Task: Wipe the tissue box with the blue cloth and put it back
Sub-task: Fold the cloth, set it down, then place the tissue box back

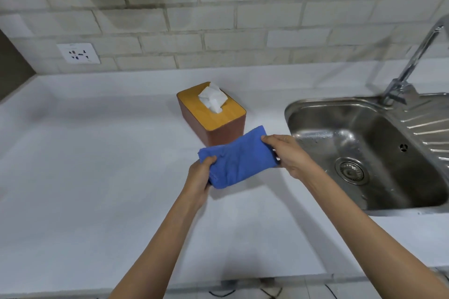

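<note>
A brown tissue box (213, 119) with a yellow wooden lid stands on the white counter (97, 153), a white tissue (213, 98) sticking up from its slot. Just in front of it I hold a folded blue cloth (239, 158) above the counter. My left hand (200, 177) grips the cloth's near left end. My right hand (289, 153) grips its right end. The cloth's far corner overlaps the box's front right corner in the view; whether they touch I cannot tell.
A steel sink (359, 153) with a drain lies to the right, with a tap (410, 65) behind it. A tiled wall with a socket (78, 53) runs along the back. The counter's front edge is near the bottom.
</note>
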`<state>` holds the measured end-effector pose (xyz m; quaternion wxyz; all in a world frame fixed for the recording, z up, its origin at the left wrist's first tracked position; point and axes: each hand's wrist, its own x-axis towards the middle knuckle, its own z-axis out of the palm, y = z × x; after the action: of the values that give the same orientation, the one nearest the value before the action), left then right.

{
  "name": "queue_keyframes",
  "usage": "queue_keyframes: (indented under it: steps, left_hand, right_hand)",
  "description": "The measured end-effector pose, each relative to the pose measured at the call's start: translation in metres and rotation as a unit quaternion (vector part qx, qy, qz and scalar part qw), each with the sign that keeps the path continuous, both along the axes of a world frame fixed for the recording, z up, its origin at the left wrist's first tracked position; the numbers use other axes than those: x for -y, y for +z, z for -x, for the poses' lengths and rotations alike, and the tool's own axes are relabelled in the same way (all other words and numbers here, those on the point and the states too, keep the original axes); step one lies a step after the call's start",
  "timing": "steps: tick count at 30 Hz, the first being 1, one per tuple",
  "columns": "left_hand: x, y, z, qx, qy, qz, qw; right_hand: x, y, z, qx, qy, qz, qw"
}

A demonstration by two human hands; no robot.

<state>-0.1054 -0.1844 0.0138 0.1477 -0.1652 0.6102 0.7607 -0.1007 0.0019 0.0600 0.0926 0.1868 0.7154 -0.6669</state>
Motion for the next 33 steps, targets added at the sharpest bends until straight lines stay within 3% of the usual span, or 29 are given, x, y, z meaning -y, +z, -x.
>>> queue_keyframes:
  steps: [2,6,13,19,25,27,29,30,33]
  left_hand:
    - [-0.01,-0.002,-0.002,-0.025,-0.062,0.056,0.996]
    - [-0.048,-0.004,-0.017,-0.012,-0.174,0.04,0.984]
    - [-0.135,-0.018,-0.051,0.035,-0.324,0.084,0.942]
    - [-0.202,-0.022,-0.088,0.077,-0.385,0.031,0.919]
    - [-0.225,-0.033,-0.104,-0.007,-0.379,0.134,0.916]
    - [-0.221,-0.038,-0.103,-0.112,-0.399,0.293,0.862]
    - [-0.213,-0.043,-0.102,-0.227,-0.402,0.451,0.764]
    - [-0.21,-0.044,-0.103,-0.28,-0.39,0.473,0.739]
    - [-0.206,-0.044,-0.11,-0.406,-0.379,0.42,0.717]
  right_hand:
    - [-0.027,-0.004,-0.015,0.005,-0.042,-0.011,0.999]
    - [-0.086,-0.012,-0.059,0.009,-0.104,0.022,0.994]
    - [-0.172,-0.028,-0.142,0.055,-0.177,-0.081,0.979]
    - [-0.224,-0.046,-0.19,0.034,-0.305,-0.144,0.941]
    - [-0.233,-0.071,-0.198,0.056,-0.313,-0.29,0.903]
    - [-0.229,-0.08,-0.198,0.083,-0.281,-0.333,0.896]
    - [-0.221,-0.086,-0.197,0.107,-0.252,-0.405,0.872]
    - [-0.217,-0.087,-0.197,0.104,-0.241,-0.452,0.853]
    - [-0.201,-0.086,-0.196,-0.002,-0.177,-0.549,0.817]
